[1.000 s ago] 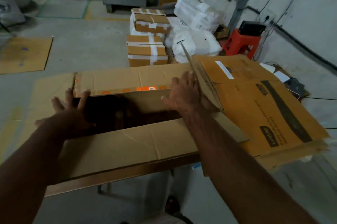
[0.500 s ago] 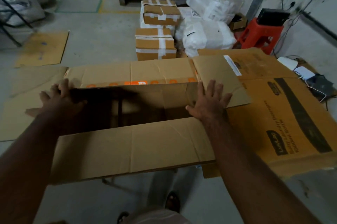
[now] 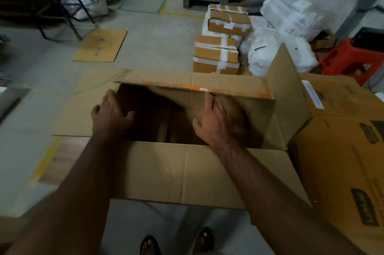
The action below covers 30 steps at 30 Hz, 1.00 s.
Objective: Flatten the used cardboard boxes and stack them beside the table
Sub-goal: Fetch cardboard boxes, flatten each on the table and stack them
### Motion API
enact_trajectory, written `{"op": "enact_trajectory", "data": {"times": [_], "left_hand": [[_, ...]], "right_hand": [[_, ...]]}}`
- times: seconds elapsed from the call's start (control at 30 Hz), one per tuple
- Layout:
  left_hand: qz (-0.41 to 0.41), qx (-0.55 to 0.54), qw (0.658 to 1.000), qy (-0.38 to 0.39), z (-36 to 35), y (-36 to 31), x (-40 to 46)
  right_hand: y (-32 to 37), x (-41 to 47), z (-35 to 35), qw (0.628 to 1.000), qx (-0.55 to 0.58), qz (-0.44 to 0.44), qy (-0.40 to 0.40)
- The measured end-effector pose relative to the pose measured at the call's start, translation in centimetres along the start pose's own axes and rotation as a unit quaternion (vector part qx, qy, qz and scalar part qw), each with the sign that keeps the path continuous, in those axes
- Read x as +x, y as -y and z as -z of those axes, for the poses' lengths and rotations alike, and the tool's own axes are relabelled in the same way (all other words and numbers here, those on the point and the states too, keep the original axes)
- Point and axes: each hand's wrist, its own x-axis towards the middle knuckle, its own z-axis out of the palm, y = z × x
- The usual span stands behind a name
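Box on the surface, hands now reaching inside it.

My left hand [image 3: 111,114] and right hand [image 3: 212,120], fingers relaxed and grasping nothing, have moved into the box [image 3: 187,171]; its right flap [image 3: 286,88], flat before, now stands up.

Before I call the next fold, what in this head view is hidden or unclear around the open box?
- Open box floor: too dark to tell what lies inside.
- Left hand fingertips: hidden over the box's left edge.
- Table: mostly covered by cardboard flaps.
- Printed box: cut off by the right frame edge.
- Right hand: its contact with the wall is blurred.
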Motion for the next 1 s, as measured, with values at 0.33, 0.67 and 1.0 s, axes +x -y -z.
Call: {"op": "enact_trajectory", "data": {"times": [0.33, 0.67, 1.0], "left_hand": [[-0.015, -0.012, 1.000, 0.007, -0.2, 1.2, -0.7], [-0.029, 0.002, 0.999, 0.021, -0.4, 1.3, -0.3], [-0.050, 0.114, 0.990, 0.058, -0.1, 0.3, -0.4]], "right_hand": [[0.6, 12.9, 1.2, 0.991, -0.114, -0.036, 0.059], [-1.9, 16.3, -4.1, 0.979, -0.113, -0.100, 0.138], [-1.4, 12.8, 1.5, 0.989, -0.044, -0.051, 0.133]]}}
